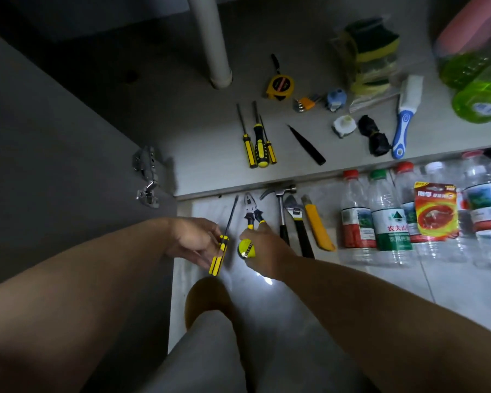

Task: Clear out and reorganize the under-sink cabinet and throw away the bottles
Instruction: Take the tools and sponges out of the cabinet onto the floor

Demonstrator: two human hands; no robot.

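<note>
Yellow round object (246, 248) sits half hidden in the right hand (267, 245).

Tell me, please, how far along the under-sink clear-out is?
Done: three screwdrivers and a tape measure lie sorted on the cabinet floor. In hand: left hand holds a long screwdriver; right hand grips a round yellow object. Left: plastic bottles lie on the tiles, not thrown away.

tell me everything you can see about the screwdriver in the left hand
A long screwdriver with a black-striped yellow handle, seemingly plastic, and a slim dark metal shaft. The left hand pinches the handle near the shaft. Its tip points away from the person, tilted slightly right, over pale floor tiles, left of the pliers.
</note>
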